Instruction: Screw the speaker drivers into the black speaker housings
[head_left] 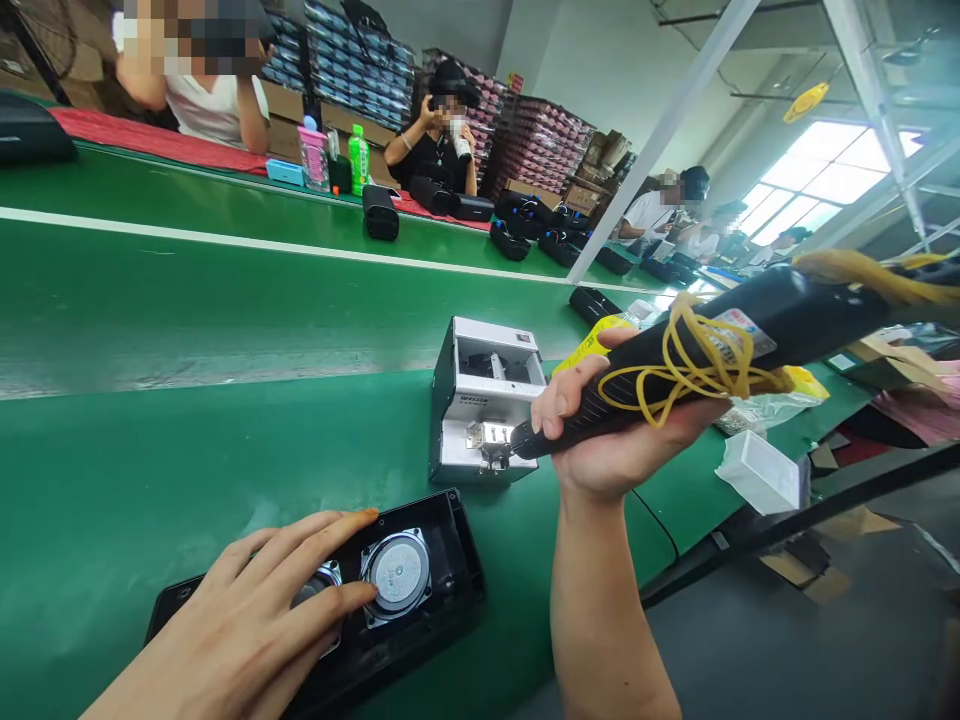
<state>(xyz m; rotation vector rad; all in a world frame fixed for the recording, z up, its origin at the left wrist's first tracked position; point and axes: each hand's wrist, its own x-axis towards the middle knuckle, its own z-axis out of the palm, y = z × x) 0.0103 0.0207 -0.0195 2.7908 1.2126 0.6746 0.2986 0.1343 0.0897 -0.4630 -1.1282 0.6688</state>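
Observation:
My left hand (259, 615) lies flat with fingers spread on a black speaker housing (442, 600) at the near edge of the green bench; a round silver speaker driver (396, 573) shows beside my fingertips. My right hand (611, 425) is wrapped round a black electric screwdriver (720, 350) wound with yellow rubber bands. The screwdriver's tip rests at the front slot of a small grey screw feeder box (484, 400).
A green conveyor belt (187, 290) with a white stripe runs behind. Black speaker units (380, 212) sit along it. Several other people sit on the far side. Bottles (358, 158), a white box (761, 470) and plastic bags lie nearby.

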